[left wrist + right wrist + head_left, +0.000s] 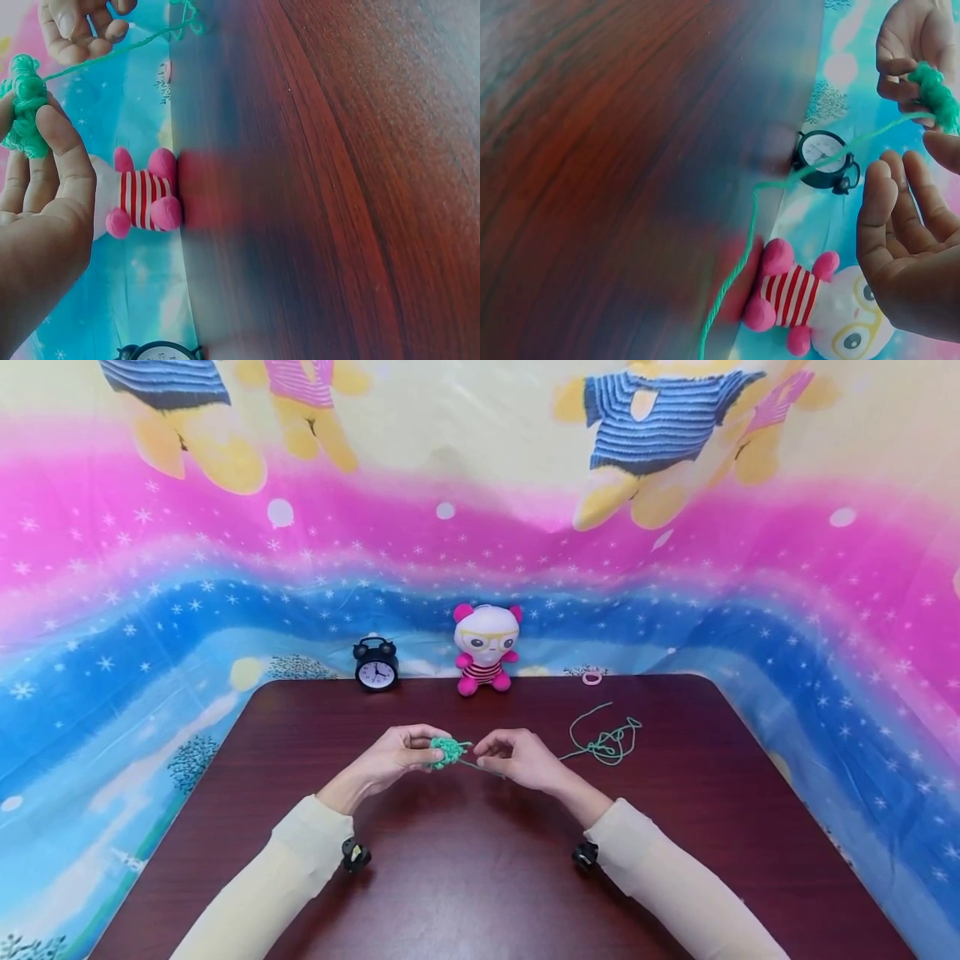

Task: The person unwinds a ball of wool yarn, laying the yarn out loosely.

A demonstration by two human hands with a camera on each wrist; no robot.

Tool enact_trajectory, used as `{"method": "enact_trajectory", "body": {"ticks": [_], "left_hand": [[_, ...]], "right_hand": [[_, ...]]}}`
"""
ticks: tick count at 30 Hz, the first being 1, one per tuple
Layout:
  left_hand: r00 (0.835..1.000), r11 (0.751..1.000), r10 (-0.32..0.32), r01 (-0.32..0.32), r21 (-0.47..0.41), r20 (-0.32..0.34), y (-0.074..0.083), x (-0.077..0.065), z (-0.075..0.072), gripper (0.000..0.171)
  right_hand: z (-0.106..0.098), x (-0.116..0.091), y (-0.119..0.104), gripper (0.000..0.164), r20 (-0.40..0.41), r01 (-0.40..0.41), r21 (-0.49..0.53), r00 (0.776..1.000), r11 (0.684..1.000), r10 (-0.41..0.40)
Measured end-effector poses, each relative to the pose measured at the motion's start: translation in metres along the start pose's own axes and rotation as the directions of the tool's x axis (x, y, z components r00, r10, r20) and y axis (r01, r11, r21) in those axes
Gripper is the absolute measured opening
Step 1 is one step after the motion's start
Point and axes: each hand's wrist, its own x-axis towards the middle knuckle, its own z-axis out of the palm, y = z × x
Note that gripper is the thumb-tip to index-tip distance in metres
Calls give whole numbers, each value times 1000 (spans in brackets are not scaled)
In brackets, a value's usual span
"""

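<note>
My left hand (397,756) pinches a small, bumpy green yarn piece (447,752) between thumb and fingers, held up over the table. In the left wrist view the yarn piece (27,109) shows thick, looped stitches. My right hand (519,756) is just to its right, fingers bent loosely and thumb apart from them, as the right wrist view shows of this hand (911,240). From the piece a green yarn strand (754,217) runs past the right hand's fingers. It leads to a loose tangle of green yarn (611,745) on the table to the right.
At the back of the dark wooden table (465,877) stand a black alarm clock (377,666) and a pink and white panda toy (486,652). A small pink ring-shaped item (592,678) is at the back edge. A printed cloth (480,552) hangs behind and around the table.
</note>
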Motion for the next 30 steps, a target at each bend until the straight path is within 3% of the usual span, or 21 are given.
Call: {"method": "enact_trajectory", "body": {"ticks": [16, 24, 30], "left_hand": [[999, 1000, 8, -8, 5, 34, 0, 1, 3, 37], [1000, 999, 7, -6, -41, 30, -2, 2, 3, 29], [1000, 994, 7, -5, -107, 13, 0, 1, 1, 45]], "right_hand": [[13, 8, -5, 11, 39, 58, -54, 998, 997, -56], [10, 7, -5, 10, 77, 73, -71, 995, 995, -68], [2, 3, -2, 16, 72, 30, -37, 997, 999, -27]]}}
